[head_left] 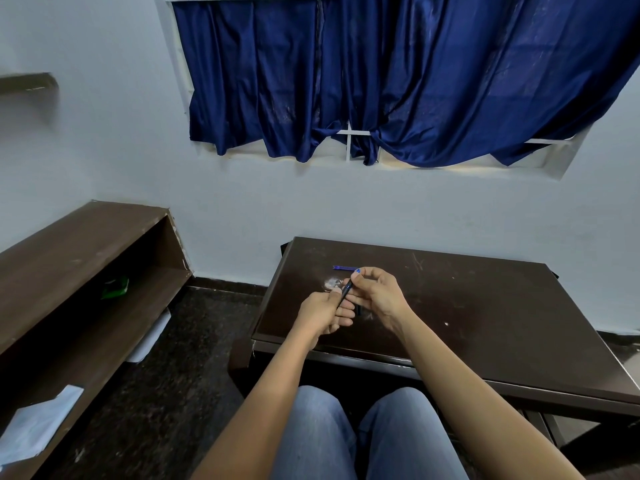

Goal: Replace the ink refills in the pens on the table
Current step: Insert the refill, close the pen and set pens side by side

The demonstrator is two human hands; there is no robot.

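A dark blue pen (347,289) with a blue cap end is held slanted above the dark brown table (485,306). My left hand (325,311) grips its lower end. My right hand (375,292) pinches its upper end by the blue tip. Thin blue ink refills (343,268) lie flat on the table just beyond my right hand. A small dark piece (359,310) shows under my right hand's fingers; what it is cannot be told.
A long brown shelf unit (79,271) runs along the left, with a green item (116,289) inside and white paper (38,424) on its lower board. The white wall and blue curtain stand behind the table. My jeans-clad knees sit under the table's near edge.
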